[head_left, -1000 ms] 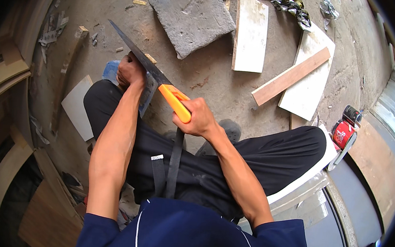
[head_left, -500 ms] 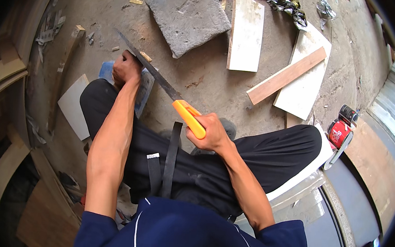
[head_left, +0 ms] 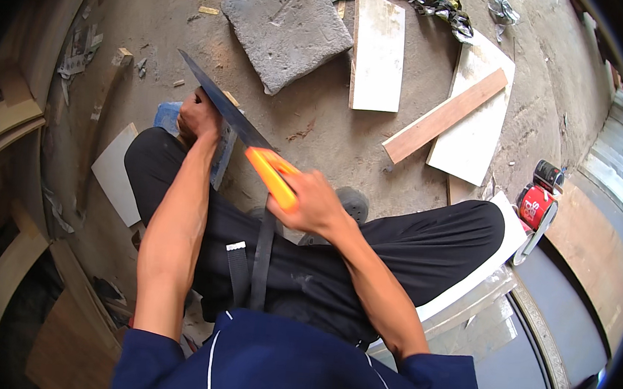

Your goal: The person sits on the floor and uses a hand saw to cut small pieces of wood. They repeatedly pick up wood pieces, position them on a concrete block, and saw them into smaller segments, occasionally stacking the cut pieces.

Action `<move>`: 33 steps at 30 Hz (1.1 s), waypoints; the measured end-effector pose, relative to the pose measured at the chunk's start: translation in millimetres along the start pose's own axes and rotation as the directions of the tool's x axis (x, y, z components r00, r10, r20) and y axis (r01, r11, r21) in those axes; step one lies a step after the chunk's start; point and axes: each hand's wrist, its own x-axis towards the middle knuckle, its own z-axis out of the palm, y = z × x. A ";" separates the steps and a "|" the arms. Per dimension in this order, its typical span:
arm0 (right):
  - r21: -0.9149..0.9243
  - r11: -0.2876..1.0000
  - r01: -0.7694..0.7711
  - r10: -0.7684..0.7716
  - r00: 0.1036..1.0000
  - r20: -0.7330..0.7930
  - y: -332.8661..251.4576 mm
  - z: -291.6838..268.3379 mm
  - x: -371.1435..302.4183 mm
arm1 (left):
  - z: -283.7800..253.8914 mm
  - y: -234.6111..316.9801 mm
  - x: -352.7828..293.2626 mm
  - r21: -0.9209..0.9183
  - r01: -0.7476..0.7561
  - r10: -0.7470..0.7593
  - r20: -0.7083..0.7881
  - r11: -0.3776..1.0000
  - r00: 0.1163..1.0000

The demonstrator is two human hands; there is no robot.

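My right hand (head_left: 309, 203) is wrapped round the orange handle of a handsaw (head_left: 223, 107), above my lap. Its dark blade slants away to the far left, its tip beyond my left hand (head_left: 199, 115). That left hand is a closed fist close against the blade's left side. A short end of a piece of wood (head_left: 231, 99) shows just past the blade, in line with the fist; most of it is hidden by blade and fingers. Beneath the fist is a worn blue object (head_left: 222, 160), partly covered by my arm and knee.
A grey stone slab (head_left: 287, 35) lies ahead. To its right are a white board (head_left: 378, 53), another white board (head_left: 470, 126) and a reddish wood strip (head_left: 446, 116) across it. A red can (head_left: 536, 205) stands beyond my right knee. Wooden frames (head_left: 10, 116) line the left.
My right hand has moved the saw forward and left along the blade's line, so the handle is nearer my left fist. The left fist stays in much the same place.
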 end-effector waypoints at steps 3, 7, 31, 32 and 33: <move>-0.044 0.999 -0.006 0.005 1.000 -0.022 10.2 17.2 22.1 | -4.7 0.7 -6.1 -0.051 -0.041 0.043 0.038 0.998 0.998; 0.087 0.996 0.000 0.001 1.000 -0.014 4.2 15.0 3.0 | -9.5 1.2 -4.9 0.103 0.044 -0.045 0.009 0.994 0.999; -0.006 0.999 0.054 -0.054 0.998 -0.030 14.6 14.3 31.2 | -8.3 11.3 3.1 -0.012 0.078 -0.078 0.046 0.997 0.996; 0.027 0.999 0.019 -0.019 1.000 -0.001 13.6 11.0 29.5 | -8.6 11.9 3.0 0.016 0.101 -0.102 0.031 0.995 0.994; 0.060 0.998 -0.017 0.015 0.999 0.028 13.0 5.2 23.4 | -8.5 12.6 2.3 0.044 0.124 -0.125 0.015 0.991 0.992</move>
